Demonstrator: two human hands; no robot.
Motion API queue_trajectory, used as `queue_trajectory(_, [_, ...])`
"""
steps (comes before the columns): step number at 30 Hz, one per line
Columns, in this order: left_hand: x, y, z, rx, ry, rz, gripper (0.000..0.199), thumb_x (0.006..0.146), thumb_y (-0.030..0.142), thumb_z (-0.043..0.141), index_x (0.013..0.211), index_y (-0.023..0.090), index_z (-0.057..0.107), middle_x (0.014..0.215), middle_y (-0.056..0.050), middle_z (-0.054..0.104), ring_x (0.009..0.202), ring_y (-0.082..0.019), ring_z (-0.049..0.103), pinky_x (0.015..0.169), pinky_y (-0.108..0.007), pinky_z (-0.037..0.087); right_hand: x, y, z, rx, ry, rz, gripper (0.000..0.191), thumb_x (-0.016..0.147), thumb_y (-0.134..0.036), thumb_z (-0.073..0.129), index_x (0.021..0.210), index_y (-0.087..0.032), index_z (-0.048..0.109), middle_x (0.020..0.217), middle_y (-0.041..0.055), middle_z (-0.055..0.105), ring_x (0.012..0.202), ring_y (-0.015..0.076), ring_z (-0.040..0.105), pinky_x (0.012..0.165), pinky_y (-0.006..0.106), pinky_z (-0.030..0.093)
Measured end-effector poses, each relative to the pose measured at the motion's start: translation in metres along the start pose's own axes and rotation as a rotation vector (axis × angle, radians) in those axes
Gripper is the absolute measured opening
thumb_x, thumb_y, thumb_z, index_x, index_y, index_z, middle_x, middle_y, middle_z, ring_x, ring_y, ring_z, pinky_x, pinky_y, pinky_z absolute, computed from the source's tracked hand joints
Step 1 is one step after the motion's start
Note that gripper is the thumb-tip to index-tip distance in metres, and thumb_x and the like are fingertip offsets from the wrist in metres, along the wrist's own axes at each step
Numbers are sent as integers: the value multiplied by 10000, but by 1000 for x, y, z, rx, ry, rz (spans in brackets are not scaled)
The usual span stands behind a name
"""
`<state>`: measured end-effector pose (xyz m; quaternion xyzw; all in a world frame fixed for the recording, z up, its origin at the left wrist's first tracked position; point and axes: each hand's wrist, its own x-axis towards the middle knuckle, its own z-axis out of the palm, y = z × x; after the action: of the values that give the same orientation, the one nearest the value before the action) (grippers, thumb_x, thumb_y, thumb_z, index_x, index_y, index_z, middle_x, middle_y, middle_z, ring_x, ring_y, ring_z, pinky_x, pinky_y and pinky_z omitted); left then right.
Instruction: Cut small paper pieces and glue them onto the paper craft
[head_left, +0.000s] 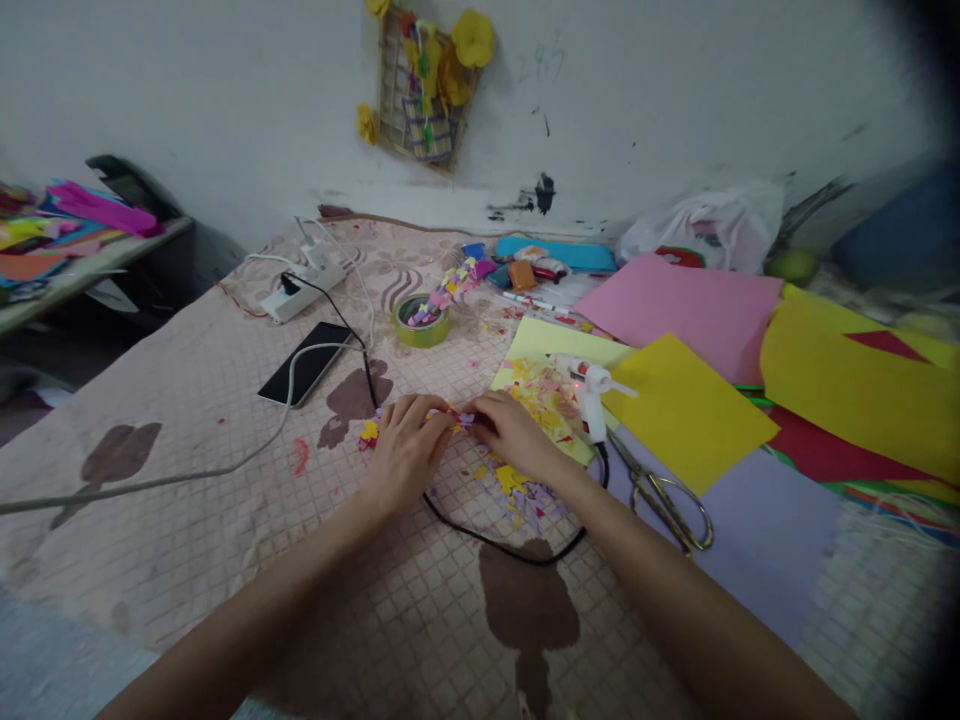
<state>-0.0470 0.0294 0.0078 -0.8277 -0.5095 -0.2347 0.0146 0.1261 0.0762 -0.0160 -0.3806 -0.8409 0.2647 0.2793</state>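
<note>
Under my left hand (412, 435) lies a thin strip covered in small paper pieces (367, 434), yellow, red and purple. Its far left end pokes out beyond my fingers, which are closed round it. The fingers of my right hand (510, 425) are pinched together at the strip's right end, by a small purple piece (466, 419). My palms hide most of the strip. Loose yellow and purple paper cutouts (517, 490) are scattered just below my right hand. A white glue gun (590, 390) with a red light rests on a pale yellow sheet (532, 345) to the right.
Gold-handled scissors (667, 500) lie by a purple sheet (772, 530). A tape roll (421, 325) has a similar decorated strip (461, 280) leaning in it. A phone (306, 365), a power strip (300, 290), a black cord (502, 548) and a grey cable (225, 468) occupy the table.
</note>
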Motion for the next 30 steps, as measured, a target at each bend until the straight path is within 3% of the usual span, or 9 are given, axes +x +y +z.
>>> queue_trajectory(20, [-2, -4, 1, 84, -8, 35, 122, 856, 203, 497, 875, 222, 615, 1018, -42, 620, 920, -210, 491, 770, -370, 354, 1, 0, 2, 10, 5, 12, 149, 792, -72, 568, 896, -168, 614, 864, 53, 619, 877, 182, 530, 784, 311, 385])
queue_trajectory(30, [-3, -8, 3, 7, -19, 1, 115, 867, 223, 487, 876, 209, 600, 1011, -42, 627, 939, -201, 497, 785, -358, 352, 1, -4, 1, 6, 8, 22, 185, 741, -90, 626, 909, -166, 619, 876, 53, 624, 872, 189, 538, 771, 313, 390])
